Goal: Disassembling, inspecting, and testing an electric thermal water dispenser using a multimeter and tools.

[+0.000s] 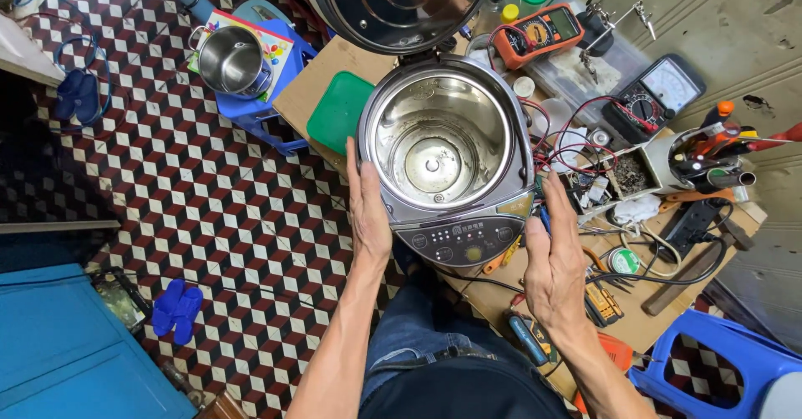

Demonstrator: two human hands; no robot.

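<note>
An electric water boiler [443,156] with a shiny steel inner pot stands on the low workbench, its lid [401,5] swung open toward the far side. A grey control panel [464,239] faces me. My left hand [368,210] lies flat against the boiler's left side, fingers straight. On the right side, my right hand [553,264] is pressed near the front corner by the panel. Both hands steady the body from either side.
The bench [635,319] carries an orange multimeter [539,35], an analog meter [656,93], red and black leads, a cup of tools [706,156], a solder roll [623,260], a power strip and screwdrivers. A blue stool [251,68] holds a steel mug. Another blue stool [718,365] stands right.
</note>
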